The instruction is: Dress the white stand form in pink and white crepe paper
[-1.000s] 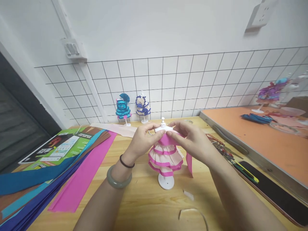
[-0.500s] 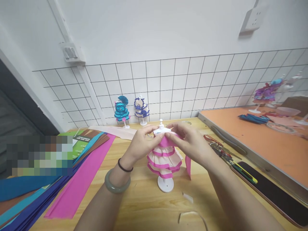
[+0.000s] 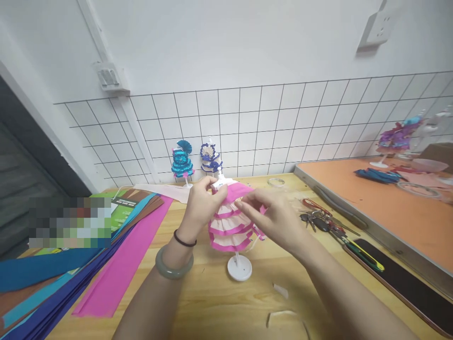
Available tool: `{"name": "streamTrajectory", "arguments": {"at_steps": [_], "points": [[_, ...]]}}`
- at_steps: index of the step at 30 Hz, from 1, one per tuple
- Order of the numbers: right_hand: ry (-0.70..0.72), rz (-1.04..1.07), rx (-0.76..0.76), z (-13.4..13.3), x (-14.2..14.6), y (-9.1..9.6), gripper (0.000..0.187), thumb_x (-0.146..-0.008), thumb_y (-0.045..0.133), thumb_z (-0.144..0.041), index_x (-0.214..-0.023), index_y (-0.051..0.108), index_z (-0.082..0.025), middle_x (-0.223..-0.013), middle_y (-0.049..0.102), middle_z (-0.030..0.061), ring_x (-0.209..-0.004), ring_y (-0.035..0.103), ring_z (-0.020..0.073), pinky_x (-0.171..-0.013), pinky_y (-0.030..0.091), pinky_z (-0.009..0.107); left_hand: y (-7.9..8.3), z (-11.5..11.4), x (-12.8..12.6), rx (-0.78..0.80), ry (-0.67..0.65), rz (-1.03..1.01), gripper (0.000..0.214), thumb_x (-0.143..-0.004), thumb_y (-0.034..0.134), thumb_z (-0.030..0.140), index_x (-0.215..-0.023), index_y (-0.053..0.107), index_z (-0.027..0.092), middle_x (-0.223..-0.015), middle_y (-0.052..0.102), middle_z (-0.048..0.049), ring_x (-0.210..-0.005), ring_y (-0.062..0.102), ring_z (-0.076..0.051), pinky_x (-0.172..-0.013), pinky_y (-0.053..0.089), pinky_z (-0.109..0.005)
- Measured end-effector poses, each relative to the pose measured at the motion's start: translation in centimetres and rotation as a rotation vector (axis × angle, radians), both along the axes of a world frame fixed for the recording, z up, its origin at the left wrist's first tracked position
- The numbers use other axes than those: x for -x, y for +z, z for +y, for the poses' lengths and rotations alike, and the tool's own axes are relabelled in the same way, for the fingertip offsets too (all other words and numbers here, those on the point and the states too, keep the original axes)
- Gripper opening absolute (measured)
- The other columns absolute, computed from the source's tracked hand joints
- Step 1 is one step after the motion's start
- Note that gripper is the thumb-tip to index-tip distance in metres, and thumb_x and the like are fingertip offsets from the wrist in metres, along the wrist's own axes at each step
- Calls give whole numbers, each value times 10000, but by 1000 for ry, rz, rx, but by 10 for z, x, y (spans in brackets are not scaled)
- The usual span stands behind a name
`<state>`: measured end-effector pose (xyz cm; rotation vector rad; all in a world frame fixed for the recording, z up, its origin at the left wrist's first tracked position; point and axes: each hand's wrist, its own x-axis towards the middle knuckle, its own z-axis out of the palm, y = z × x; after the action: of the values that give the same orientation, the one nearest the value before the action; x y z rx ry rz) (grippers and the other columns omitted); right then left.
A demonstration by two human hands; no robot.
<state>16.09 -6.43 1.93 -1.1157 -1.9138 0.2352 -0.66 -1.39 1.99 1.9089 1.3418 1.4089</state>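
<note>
A small white dress form point(image 3: 220, 177) on a round white base point(image 3: 239, 267) leans slightly to the left. It wears a tiered skirt point(image 3: 230, 225) of pale pink ruffles edged in bright pink. A bright pink crepe paper strip point(image 3: 236, 191) lies across its upper body. My left hand point(image 3: 203, 203) is closed around the form's upper body, thumb in front. With thumb and fingertips together, my right hand point(image 3: 272, 215) pinches at the strip's lower edge by the waist. Part of the strip is hidden behind my right hand.
Coloured crepe paper point(image 3: 123, 259) spreads at the left. Two dressed forms, one teal point(image 3: 182, 160) and one navy and cream point(image 3: 208, 156), stand by the wall. At the right lie keys point(image 3: 313, 219), a green cutter point(image 3: 366, 255), a phone point(image 3: 406, 288) and an orange board point(image 3: 396, 208). Paper scraps point(image 3: 281, 290) lie in front.
The dress form has tilted and its top has moved left. My right hand has slid from the form's shoulder down to the waist. The strip's hanging end has shifted behind my right hand.
</note>
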Motion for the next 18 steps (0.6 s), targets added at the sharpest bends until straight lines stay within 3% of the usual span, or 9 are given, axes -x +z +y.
{"name": "streamTrajectory", "arguments": {"at_steps": [4,7,12,18], "points": [[66,-15,251,2,12,-10,282,-871,473,-345,-665,575,-181,-580,589,-4,-508,501,105,-473,342,237,0,-2,-2,-66,55,76,135,-720,555,299,-753,584,172,-772,606,-6,-746,550,-137,-698,427,-248],[87,-4,328,7,15,-16,316,-878,439,-337,-616,517,-179,-547,558,-10,-485,484,98,-448,320,227,1,-3,-2,-82,63,97,128,-723,548,294,-746,583,173,-753,601,-2,-735,548,-136,-702,429,-251],[22,52,333,7,12,-15,245,-831,513,-379,-687,508,-181,-584,562,-10,-484,493,102,-436,333,220,2,-3,1,-80,52,94,153,-726,548,311,-756,592,167,-770,611,-8,-750,555,-143,-707,431,-256],[-43,168,262,-2,-13,10,317,-825,516,-480,-843,553,-165,-573,549,-15,-471,503,104,-432,365,220,-2,8,10,-35,83,64,308,-713,561,371,-929,628,161,-835,650,-29,-747,581,-157,-683,445,-264]]}}
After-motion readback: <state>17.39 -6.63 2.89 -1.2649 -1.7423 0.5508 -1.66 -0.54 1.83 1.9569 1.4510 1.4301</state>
